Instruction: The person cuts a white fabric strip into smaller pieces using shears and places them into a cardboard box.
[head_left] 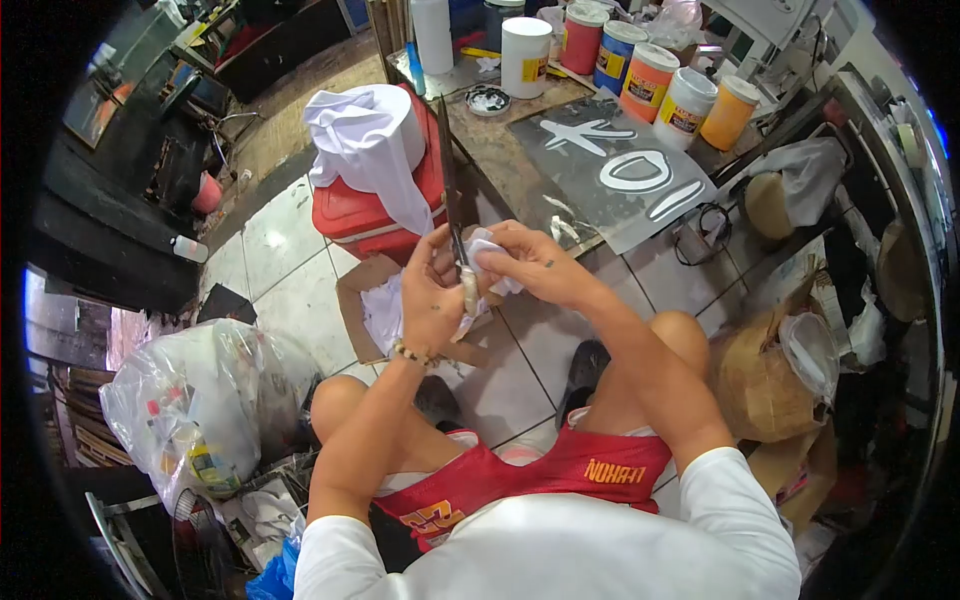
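My left hand (432,298) is closed around a pair of long, dark scissors (450,190); the blades point up and away from me. Off-white wrapping (469,290) covers the handle near my palm. In my right hand (525,262), fingers pinch a small piece of white cloth (484,244), close against the scissors. Below both hands stands an open cardboard box (352,318) with white cloth pieces (385,312) inside. Just beyond, more white fabric (350,130) drapes over a white bucket (398,150) on a red cooler (365,215).
Several paint jars, including a blue one (618,58), line the low table (545,95). A grey sheet with white lettering (590,170) lies at its front. Left is a clear bag of bottles (215,390); right, a brown cardboard box (765,375). White floor tiles (525,365) lie underfoot.
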